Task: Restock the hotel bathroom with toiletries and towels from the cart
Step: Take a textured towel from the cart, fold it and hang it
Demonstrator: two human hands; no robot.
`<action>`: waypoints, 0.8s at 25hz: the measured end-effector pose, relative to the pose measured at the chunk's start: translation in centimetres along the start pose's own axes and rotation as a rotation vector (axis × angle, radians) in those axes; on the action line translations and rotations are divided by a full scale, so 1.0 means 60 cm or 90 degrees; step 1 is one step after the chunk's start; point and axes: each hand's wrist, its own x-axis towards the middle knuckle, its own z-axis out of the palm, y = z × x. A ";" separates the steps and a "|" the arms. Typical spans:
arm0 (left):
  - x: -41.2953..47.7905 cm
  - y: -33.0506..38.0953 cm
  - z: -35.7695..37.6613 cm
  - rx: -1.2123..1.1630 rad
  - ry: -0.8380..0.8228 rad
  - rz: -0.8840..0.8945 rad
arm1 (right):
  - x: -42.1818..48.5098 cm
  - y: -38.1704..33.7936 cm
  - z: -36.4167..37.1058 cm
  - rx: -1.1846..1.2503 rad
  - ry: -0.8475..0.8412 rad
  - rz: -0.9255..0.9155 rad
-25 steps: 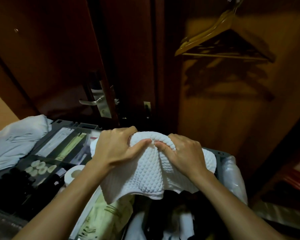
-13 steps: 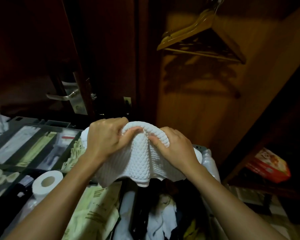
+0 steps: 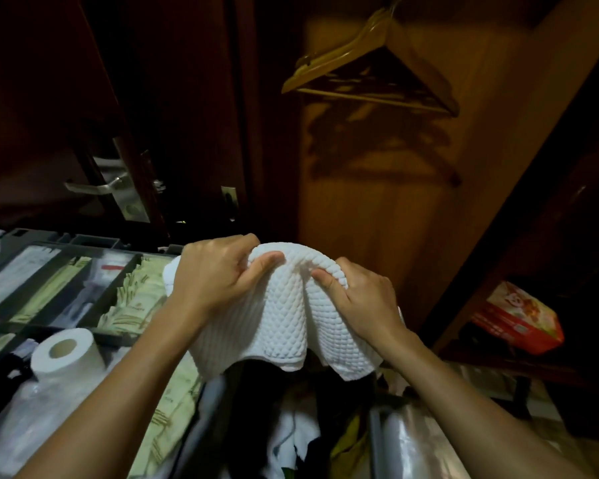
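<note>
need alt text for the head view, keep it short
The left hand and right hand grip a bunched white towel above the cart. A toilet roll stands on the cart at left, and a wooden hanger hangs against the wall beyond.

The white, waffle-textured towel (image 3: 284, 319) is bunched into a hump above the cart (image 3: 83, 240). The left hand (image 3: 218, 276) and right hand (image 3: 358, 300) pinch its top, and its hemmed edges hang loose. A toilet roll (image 3: 66, 354) stands upright in the cart's tray, near green-printed packets (image 3: 137, 300) filed in a compartment.
</note>
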 end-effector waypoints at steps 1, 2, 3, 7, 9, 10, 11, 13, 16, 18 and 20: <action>0.000 0.026 0.009 0.001 -0.009 -0.005 | -0.009 0.021 -0.010 0.003 0.009 -0.001; 0.000 0.057 0.020 0.001 -0.013 -0.019 | -0.018 0.048 -0.021 0.002 0.016 -0.008; -0.001 0.083 0.027 0.000 -0.015 -0.034 | -0.024 0.070 -0.030 -0.002 0.020 -0.019; -0.013 0.224 0.070 -0.010 -0.014 -0.125 | -0.062 0.180 -0.095 0.032 0.046 -0.067; -0.018 0.283 0.086 -0.050 -0.052 -0.179 | -0.073 0.218 -0.126 0.049 0.054 -0.071; -0.022 0.303 0.090 -0.070 -0.076 -0.205 | -0.078 0.228 -0.138 0.050 0.057 -0.080; -0.028 0.320 0.093 -0.085 -0.094 -0.223 | -0.083 0.236 -0.148 0.047 0.059 -0.090; -0.044 0.339 0.097 -0.103 -0.114 -0.242 | -0.091 0.245 -0.157 0.043 0.067 -0.106; -0.050 0.345 0.097 -0.126 -0.107 -0.268 | -0.101 0.249 -0.166 0.061 0.083 -0.098; -0.051 0.340 0.093 -0.142 -0.097 -0.293 | -0.104 0.245 -0.170 0.038 0.108 -0.103; -0.059 0.327 0.097 -0.135 -0.125 -0.321 | -0.104 0.235 -0.176 0.020 0.131 -0.098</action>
